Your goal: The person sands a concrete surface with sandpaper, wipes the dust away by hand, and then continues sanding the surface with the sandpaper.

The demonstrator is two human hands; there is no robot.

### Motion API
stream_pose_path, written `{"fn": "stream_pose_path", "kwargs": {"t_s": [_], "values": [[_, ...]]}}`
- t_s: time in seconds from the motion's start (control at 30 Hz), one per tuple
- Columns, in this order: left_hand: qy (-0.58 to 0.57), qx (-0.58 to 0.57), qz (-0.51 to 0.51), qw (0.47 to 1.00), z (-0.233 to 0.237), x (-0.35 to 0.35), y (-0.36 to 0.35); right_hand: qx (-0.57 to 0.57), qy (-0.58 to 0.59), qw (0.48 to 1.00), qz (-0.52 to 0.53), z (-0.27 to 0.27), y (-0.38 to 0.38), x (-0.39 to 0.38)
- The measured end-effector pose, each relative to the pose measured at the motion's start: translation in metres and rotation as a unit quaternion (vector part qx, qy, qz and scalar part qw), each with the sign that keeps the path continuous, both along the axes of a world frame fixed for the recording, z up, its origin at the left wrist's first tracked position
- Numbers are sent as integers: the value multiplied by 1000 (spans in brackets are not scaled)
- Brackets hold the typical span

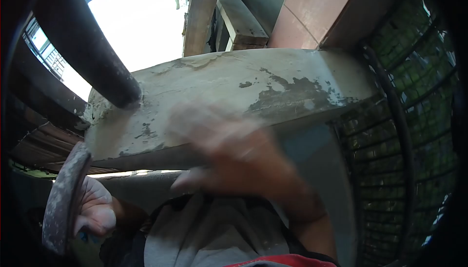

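Low at the left edge, left hand (95,208) is fisted tight on a trowel (63,199). The blade is seen edge-on, standing roughly upright and crusted grey with mortar, and the handle is hidden inside the fist. Right hand (229,150) is centre frame, over the front face of the concrete ledge (292,77). It is heavily motion-blurred, so I cannot tell if the fingers are spread or curled, or if it holds anything. It looks to be touching or just off the ledge.

Ledge runs across mid frame, a grey skim coat with darker patches toward the right and a chipped upper rim. Dark pipe (83,38) comes down from upper left, its end touching the ledge's left part. Wooden planks (239,18) sit behind and above, with a red-brown panel (312,9) beside them. Metal grille (414,121) stands at right, just beside the ledge end. Grey shirt (209,238) fills bottom centre.

Handling, as a judgement:
- **Trowel:** stiff and probably light to middling, heavier with the caked mortar. The gritty crust means it is not slippery. Hold it by the handle, as now, not by the blade edge, which is rough and possibly sharp.
- **Ledge:** fixed and heavy, not something to lift. The dark patches may be damp skim, soft enough to smear or dent under the fingers. A flat palm with light pressure suits it. The chipped rim looks crumbly.
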State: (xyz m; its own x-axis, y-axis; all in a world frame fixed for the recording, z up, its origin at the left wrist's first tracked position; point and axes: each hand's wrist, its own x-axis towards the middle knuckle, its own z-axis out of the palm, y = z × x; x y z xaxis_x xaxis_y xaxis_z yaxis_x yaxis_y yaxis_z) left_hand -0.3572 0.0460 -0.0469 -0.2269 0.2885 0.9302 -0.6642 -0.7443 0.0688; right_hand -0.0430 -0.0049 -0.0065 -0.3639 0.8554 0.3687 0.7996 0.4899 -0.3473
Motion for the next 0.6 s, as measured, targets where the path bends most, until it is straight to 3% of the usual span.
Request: {"fn": "stream_pose_path", "kwargs": {"t_s": [0.07,0.1,0.13,0.17,0.23,0.27,0.33,0.37,0.47,0.53,0.6], "values": [[89,3,31,996,-15,-16,11,-35,-93,964,-245,9,-10,72],[118,6,39,992,-22,-19,16,-12,-83,956,-280,12,-18,114],[147,-20,158,976,-27,-12,15,-13,-25,931,-365,11,-29,155],[170,-15,196,966,-24,-1,14,-11,-29,929,-370,18,-26,156],[213,0,272,938,-18,20,12,-148,39,872,-465,37,-26,151],[220,-18,271,937,-14,34,11,-176,-54,880,-439,25,-13,121],[266,-2,285,921,6,58,8,-133,-97,962,-217,25,-4,29],[289,6,292,912,16,71,6,61,-38,996,-50,-2,2,7],[258,42,270,926,-6,78,14,-20,-33,999,-19,14,-2,24],[243,71,263,931,-15,77,21,-153,-118,953,-233,31,-7,95],[239,86,265,930,-12,78,16,-55,14,943,-328,10,-17,190]]}}
